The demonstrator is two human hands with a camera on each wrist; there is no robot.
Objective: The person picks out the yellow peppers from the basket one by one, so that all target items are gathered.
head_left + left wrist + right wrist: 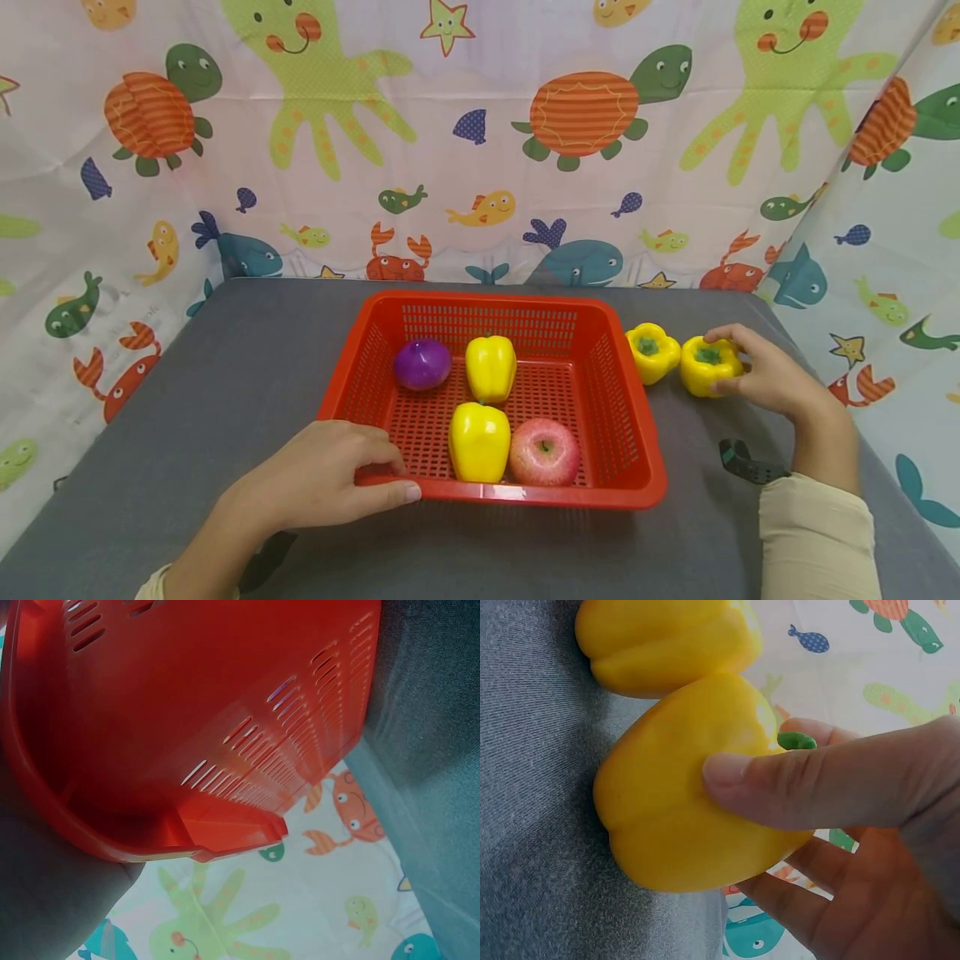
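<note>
My left hand (318, 475) holds the near-left rim of a red plastic basket (570, 497), thumb along the outside and fingers curled over the edge. Right of the basket, my right hand (783, 383) grips a yellow bell pepper (701, 379) between thumb and fingers. In the right wrist view the thumb presses the side of this bell pepper (660, 787), whose green stem shows. A second yellow bell pepper (655, 362) stands between it and the basket. Inside the basket lie a purple onion (422, 364), two yellow bell peppers (491, 371) and a pinkish-red apple (545, 452).
The basket stands on a grey cloth-covered table (187, 392). A curtain (480, 158) printed with sea animals rises behind the table and along both sides. The left wrist view mostly shows the slotted outer wall of the basket (187, 712).
</note>
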